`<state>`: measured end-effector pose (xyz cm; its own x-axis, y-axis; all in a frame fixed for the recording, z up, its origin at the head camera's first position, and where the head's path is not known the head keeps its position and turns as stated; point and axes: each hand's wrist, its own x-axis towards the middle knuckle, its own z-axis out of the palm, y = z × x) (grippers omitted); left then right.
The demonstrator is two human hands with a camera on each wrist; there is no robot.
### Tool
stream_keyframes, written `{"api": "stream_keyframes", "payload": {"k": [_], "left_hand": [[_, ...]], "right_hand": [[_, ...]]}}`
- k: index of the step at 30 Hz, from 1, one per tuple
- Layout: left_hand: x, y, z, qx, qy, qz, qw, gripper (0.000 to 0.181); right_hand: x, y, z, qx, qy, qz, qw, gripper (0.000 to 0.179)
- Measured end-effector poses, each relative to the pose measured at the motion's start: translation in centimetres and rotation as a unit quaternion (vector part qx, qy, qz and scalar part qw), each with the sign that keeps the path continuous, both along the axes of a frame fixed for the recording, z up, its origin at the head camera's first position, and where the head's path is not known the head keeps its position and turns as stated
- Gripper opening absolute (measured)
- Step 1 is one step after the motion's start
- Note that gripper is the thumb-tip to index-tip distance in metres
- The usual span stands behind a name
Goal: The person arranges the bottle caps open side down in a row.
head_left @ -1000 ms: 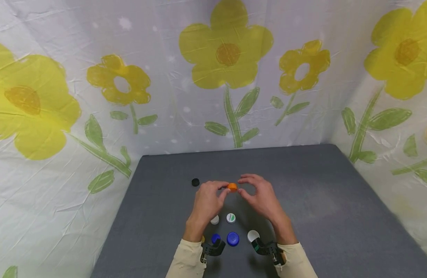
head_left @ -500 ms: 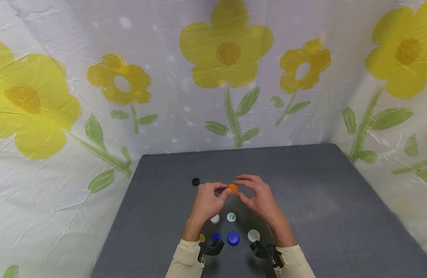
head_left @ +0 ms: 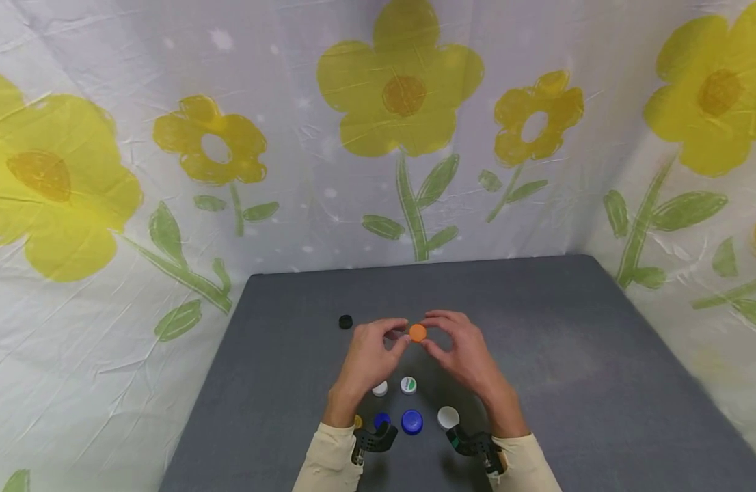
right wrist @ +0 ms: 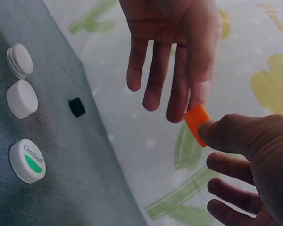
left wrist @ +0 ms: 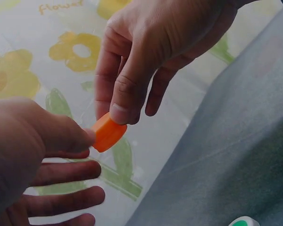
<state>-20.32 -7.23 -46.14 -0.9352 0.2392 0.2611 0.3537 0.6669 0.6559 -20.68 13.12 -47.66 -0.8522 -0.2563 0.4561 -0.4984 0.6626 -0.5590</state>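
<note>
An orange bottle cap (head_left: 417, 333) is held up above the table between both hands, its round face turned to the head camera. My right hand (head_left: 464, 348) pinches it between thumb and index finger. My left hand (head_left: 368, 355) pinches the cap's opposite edge with thumb and index fingertips. In the left wrist view, the left hand's other fingers are spread away from the orange cap (left wrist: 108, 134). From the right wrist, the right thumb shows against the cap (right wrist: 196, 123), while the left fingertips meet its upper edge.
On the dark grey table (head_left: 556, 355) are a black cap (head_left: 345, 322), a green-marked white cap (head_left: 409, 385), a blue cap (head_left: 412, 421), a larger white cap (head_left: 448, 417) and several others partly behind the left arm. A flower-patterned sheet (head_left: 329, 205) hangs behind.
The orange cap has turned from side-on to face the camera and shifted slightly right. The right fingers, apart from it a second ago, now grip it too.
</note>
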Motion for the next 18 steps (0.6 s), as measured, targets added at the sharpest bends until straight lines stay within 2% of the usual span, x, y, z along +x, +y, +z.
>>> {"api": "stream_keyframes", "payload": {"k": [5,14,18], "left_hand": [[0.0,0.6,0.0,-0.049,0.030,-0.011,0.9983,0.030],[-0.4,2.1,-0.8,-0.125,0.043,-0.053,0.9898,0.025],[-0.2,2.7,-1.3,-0.154,0.035,-0.066,0.9853,0.025]], "right_hand": [[0.3,0.5,0.4,0.014,-0.014,-0.002,0.9998,0.027],[1.0,1.9,0.3,0.055,-0.041,-0.004,0.9976,0.026],[1.4,2.4,-0.3,0.075,-0.060,-0.006,0.9954,0.025]]}}
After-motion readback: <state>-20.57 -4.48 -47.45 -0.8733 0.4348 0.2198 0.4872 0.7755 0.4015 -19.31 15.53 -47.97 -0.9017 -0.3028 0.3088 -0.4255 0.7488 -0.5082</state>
